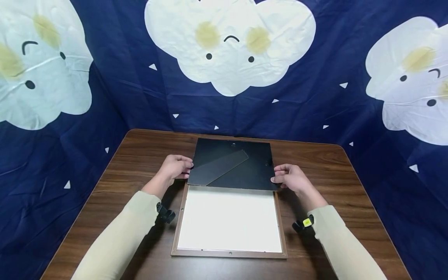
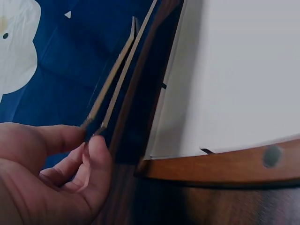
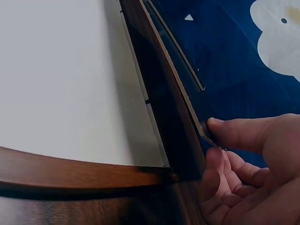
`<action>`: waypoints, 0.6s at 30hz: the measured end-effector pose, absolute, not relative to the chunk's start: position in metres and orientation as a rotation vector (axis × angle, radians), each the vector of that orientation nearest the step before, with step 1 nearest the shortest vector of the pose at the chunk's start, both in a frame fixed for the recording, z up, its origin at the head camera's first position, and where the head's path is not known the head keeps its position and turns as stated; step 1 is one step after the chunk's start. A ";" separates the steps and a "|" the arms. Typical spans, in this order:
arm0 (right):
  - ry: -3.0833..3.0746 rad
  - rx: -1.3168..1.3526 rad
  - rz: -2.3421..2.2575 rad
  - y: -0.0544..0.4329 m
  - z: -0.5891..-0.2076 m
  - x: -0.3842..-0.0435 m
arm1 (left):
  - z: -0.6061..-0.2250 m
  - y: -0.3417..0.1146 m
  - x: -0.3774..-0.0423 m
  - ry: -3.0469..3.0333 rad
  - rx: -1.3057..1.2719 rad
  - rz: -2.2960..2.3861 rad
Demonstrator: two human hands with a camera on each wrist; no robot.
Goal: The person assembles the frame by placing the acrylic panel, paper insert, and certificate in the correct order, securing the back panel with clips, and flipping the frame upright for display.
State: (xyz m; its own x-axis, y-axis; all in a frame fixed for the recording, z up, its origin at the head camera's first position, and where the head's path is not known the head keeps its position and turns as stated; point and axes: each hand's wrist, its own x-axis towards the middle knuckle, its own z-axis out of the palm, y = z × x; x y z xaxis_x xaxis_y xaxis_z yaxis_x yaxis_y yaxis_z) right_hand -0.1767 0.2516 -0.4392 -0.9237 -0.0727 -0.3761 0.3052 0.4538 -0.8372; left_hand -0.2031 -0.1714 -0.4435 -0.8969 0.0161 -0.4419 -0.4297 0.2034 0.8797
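Pinched the black board (image 1: 241, 173) by opposite edges with left hand (image 1: 175, 168) and right hand (image 1: 289, 178), spanning grip to grip over the far part of the wooden frame (image 1: 248, 254), best kept level by matched light pressure, with clearance beneath hard to judge.

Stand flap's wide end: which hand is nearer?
Left. The left hand pinches the black board by its left edge, right beside the stand flap's wide end; the right hand grips the opposite edge, across the board.
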 end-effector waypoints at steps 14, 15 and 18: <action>2.201 0.138 -1.637 0.256 -0.447 -0.139 | -0.450 -0.180 -0.177 2.088 -0.319 1.730; 2.198 0.127 -1.643 0.257 -0.447 -0.137 | -0.450 -0.180 -0.176 2.087 -0.309 1.730; 2.191 0.095 -1.643 0.259 -0.448 -0.129 | -0.451 -0.180 -0.170 2.080 -0.269 1.735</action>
State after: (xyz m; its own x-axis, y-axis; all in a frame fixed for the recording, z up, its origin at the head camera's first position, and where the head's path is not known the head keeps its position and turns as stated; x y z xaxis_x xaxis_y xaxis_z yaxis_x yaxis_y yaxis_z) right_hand -0.1287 0.2588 -0.4479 -0.9185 -0.1809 -0.3517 0.2870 0.3071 -0.9074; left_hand -0.1697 -0.1802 -0.4512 -0.8944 0.1153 -0.4321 -0.4045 0.2037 0.8916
